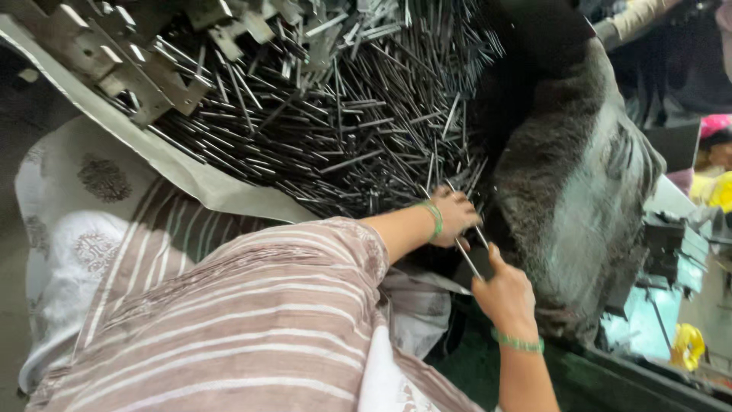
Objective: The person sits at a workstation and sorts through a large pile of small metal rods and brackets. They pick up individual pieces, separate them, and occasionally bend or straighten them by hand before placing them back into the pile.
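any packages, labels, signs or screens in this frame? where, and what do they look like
None that can be made out: no package, label, sign or screen.
Nearest to one: a pale grey sheet lining the edge under the pile of thin metal rods, upper left.
Left hand and right hand hold rods at the pile's lower edge.

A small metalworking workshop — a great heap of thin dark metal rods fills the work surface. Above and left of the heap lie stamped steel brackets; right of it sits a grimy, grease-blackened cloth — beyond that, cluttered machine parts.
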